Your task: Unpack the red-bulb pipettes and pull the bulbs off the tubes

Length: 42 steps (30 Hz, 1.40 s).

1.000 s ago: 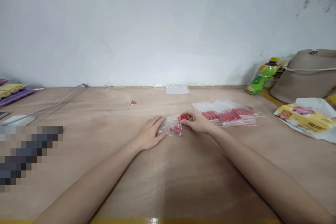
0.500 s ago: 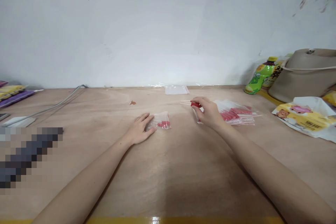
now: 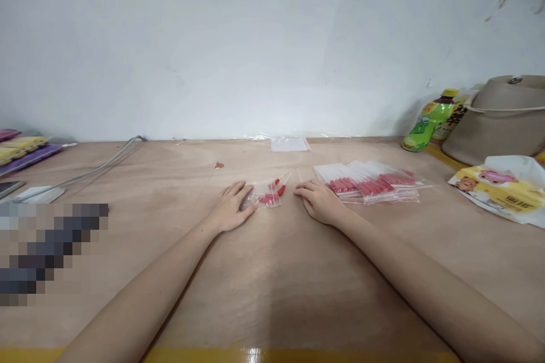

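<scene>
My left hand (image 3: 233,207) lies with fingers spread at the left edge of a small clear bag (image 3: 269,202) holding red pieces. Two red pieces with thin pale strands (image 3: 281,190) rest at the bag's right side. Right of them, my right hand (image 3: 317,198) is low over the table with its fingers together and bent; what its fingertips hold, if anything, is hidden. Thin pale strands show just beyond those fingertips. A row of overlapping clear bags (image 3: 374,184) filled with red pieces lies beyond my right hand to the right.
A white packet (image 3: 290,144) lies by the wall. At right are a green bottle (image 3: 430,122), a beige bag (image 3: 496,122) and a yellow-white package (image 3: 502,187). At left are a grey cable (image 3: 100,167), a white object (image 3: 42,194) and yellow and purple packs (image 3: 25,150).
My right hand has moved left and nearer, from the row of bags. The red piece it held is out of its visible grasp, and red pieces with strands now lie beside the small bag.
</scene>
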Motion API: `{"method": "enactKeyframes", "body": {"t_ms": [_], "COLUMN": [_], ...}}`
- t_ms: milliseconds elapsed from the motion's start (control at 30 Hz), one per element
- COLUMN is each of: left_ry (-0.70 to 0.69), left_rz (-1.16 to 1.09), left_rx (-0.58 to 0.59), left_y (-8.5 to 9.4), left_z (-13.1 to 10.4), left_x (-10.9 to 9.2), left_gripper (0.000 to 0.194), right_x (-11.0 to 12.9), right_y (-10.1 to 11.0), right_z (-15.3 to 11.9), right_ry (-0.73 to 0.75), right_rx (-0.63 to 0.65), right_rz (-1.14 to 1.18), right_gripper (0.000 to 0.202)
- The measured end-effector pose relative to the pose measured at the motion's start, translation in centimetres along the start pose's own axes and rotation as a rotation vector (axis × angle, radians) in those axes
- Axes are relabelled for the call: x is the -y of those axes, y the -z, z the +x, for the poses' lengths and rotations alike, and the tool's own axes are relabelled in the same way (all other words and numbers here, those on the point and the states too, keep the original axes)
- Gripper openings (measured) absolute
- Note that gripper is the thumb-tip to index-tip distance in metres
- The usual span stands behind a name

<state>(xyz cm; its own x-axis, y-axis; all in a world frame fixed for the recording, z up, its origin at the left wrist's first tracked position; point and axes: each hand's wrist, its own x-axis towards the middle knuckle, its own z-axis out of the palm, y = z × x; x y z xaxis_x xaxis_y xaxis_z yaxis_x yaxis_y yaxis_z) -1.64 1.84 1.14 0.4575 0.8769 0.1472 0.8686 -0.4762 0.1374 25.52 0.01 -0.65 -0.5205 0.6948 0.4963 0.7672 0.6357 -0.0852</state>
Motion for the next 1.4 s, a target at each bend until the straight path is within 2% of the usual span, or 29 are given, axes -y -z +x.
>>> {"method": "enactKeyframes", "body": {"t_ms": [267, 467, 700, 933, 1100, 1267, 1400], "left_ry": [-0.18, -0.191, -0.174, -0.113, -0.107, -0.152, -0.196], "left_rz": [-0.033, -0.035, -0.028, -0.034, -0.032, -0.026, -0.023], "left_rx": [0.094, 0.066, 0.064, 0.121, 0.154, 0.168, 0.173], "left_y": [0.1, -0.1, -0.1, -0.1, 0.2, 0.6, 0.9], "left_z": [0.0, 0.0, -0.2, -0.9, -1.6, -2.1, -2.5], "left_x": [-0.8, -1.0, -0.9, -1.1, -0.9, 0.0, 0.8], "left_gripper": [0.054, 0.054, 0.056, 0.057, 0.058, 0.058, 0.057], "right_x": [0.4, 1.6, 3.0, 3.7, 5.1, 6.4, 6.2], "right_y": [0.2, 1.1, 1.3, 1.3, 1.2, 0.7, 0.5], "right_z": [-0.1, 0.0, 0.5, 1.8, 2.8, 3.0, 2.9], "right_ry": [-0.027, -0.065, -0.063, -0.027, 0.022, 0.041, 0.026], "right_rx": [-0.06, -0.118, -0.024, 0.046, 0.128, 0.095, 0.058], "right_rz": [0.103, 0.064, 0.077, 0.123, 0.122, 0.132, 0.18], "right_gripper": [0.026, 0.016, 0.017, 0.022, 0.025, 0.013, 0.009]}}
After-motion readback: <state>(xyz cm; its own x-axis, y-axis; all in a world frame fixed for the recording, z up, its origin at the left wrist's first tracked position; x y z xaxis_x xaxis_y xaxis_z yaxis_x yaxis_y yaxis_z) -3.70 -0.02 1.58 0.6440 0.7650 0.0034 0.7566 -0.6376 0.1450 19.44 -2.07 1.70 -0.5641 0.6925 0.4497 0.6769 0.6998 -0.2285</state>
